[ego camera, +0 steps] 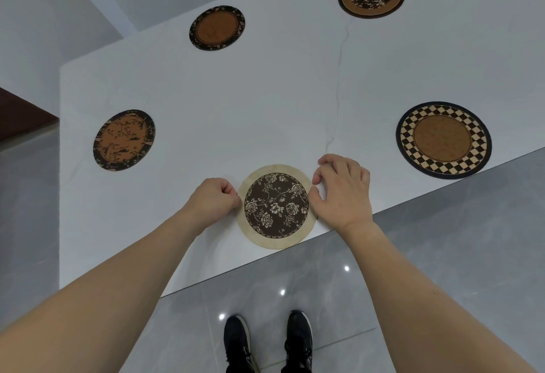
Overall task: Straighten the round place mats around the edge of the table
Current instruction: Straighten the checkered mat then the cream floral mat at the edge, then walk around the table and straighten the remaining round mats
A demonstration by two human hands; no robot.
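We pinch the cream-rimmed mat between both hands — left hand, right hand gripping opposite rims — its near edge overhanging the surface.

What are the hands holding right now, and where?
The cream-rimmed floral mat, pinched at opposite rim edges: left hand on its left, right hand on its right.

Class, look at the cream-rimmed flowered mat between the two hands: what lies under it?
The cream-rimmed mat lies flat on the white table, at its near edge. Anything beneath is covered.

White table (marble-veined) carries five mats.
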